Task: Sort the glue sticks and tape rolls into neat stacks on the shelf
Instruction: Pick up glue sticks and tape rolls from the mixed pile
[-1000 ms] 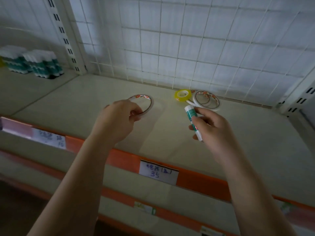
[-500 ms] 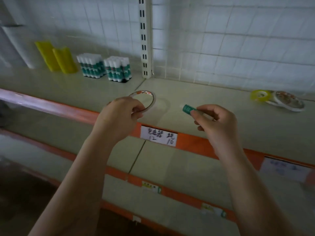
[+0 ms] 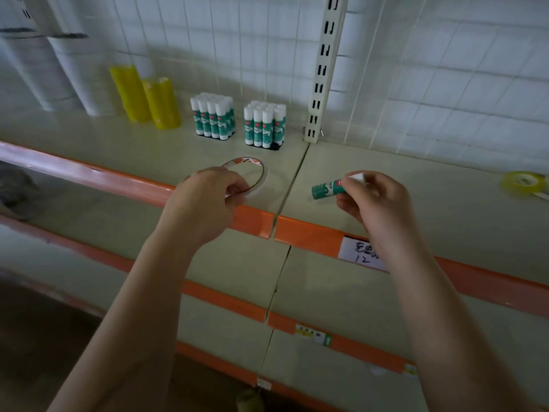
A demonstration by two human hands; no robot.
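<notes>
My left hand [image 3: 205,200] grips a thin white tape roll [image 3: 258,172] with a red and white label, held just above the shelf [image 3: 386,171] near its front edge. My right hand [image 3: 377,200] pinches a green and white glue stick [image 3: 328,188] by its white cap end, lying sideways with its base pointing left. Two upright blocks of matching glue sticks [image 3: 213,118] [image 3: 264,124] stand at the back of the shelf. A small yellow tape roll [image 3: 524,182] lies at the far right.
Two stacks of yellow tape [image 3: 130,93] [image 3: 162,104] lean beside tall white rolls [image 3: 74,72] at the back left. A slotted white upright [image 3: 322,69] and wire grid back the shelf. Orange price rails [image 3: 309,233] edge this shelf and the ones below.
The view has swung left, bringing the glue stick blocks and yellow stacks toward the centre. Both hands moved left along the shelf with their items; the glue stick turned from upright to sideways.
</notes>
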